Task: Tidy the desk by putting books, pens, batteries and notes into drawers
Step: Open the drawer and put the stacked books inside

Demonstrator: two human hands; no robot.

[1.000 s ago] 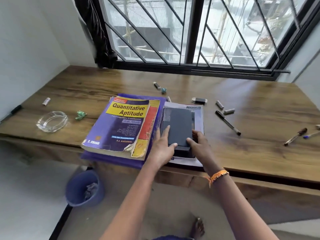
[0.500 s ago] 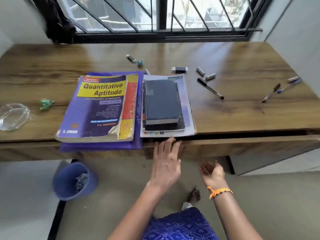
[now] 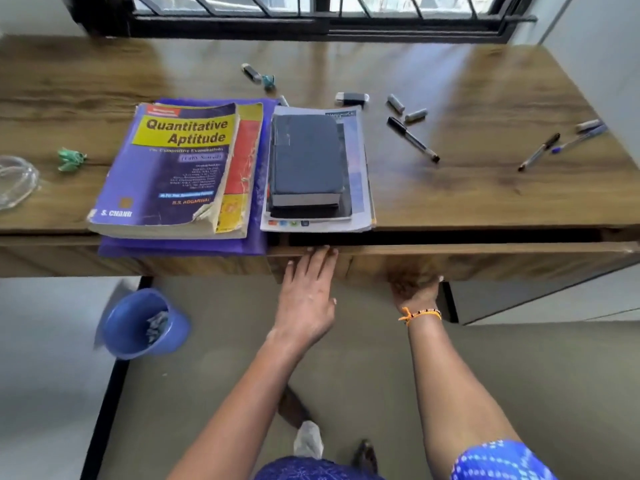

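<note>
Right hand (image 3: 414,289) fingers under drawer (image 3: 485,263)

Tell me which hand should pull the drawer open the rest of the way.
Probably right. The right hand is hooked under the drawer front, fingers curled beneath its lower edge. The left hand only lies flat against the front, fingertips at its top edge, with no grip.

Both hands are off the dark book (image 3: 306,161) they touched a second ago and are down at the drawer front (image 3: 467,263). The left hand (image 3: 306,296) now lies flat against that front, fingertips on its top edge — half a second ago it was only reaching there. The right hand (image 3: 415,292), then palm-up in the air, now grips the front's lower edge from beneath. The drawer stands slightly out — a dark gap (image 3: 450,237) shows under the desk top.
</note>
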